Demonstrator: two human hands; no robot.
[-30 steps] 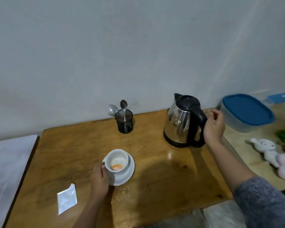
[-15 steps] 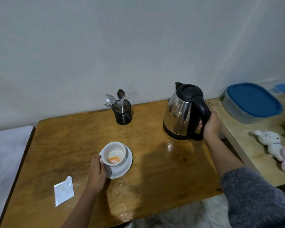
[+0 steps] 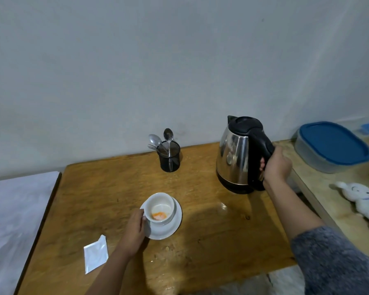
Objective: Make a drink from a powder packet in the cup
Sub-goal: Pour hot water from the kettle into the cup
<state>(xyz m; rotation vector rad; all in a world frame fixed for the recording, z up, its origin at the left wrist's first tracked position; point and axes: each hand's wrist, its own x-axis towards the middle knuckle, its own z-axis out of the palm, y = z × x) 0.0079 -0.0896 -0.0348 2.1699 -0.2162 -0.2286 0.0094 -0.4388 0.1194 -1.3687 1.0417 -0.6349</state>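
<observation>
While the torn packet (image 3: 95,254) lies at seven o'clock on the table (image 3: 211,241), my left hand (image 3: 134,228) pinches the handle of the cup (image 3: 160,207), which sits on its saucer (image 3: 170,225) with orange powder (image 3: 158,215) inside. At two o'clock, my right hand (image 3: 276,167) is wrapped around the handle of the kettle (image 3: 238,154); at twelve o'clock stands a spoon holder (image 3: 169,156).

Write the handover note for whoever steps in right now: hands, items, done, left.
Left hand: steadying the cup on its saucer.
Right hand: fingers closed around the kettle handle; whether it is lifted is unclear.
Done: orange powder is in the cup; the opened packet lies on the table.
Left: pour water, take a spoon from the holder, stir.
</observation>
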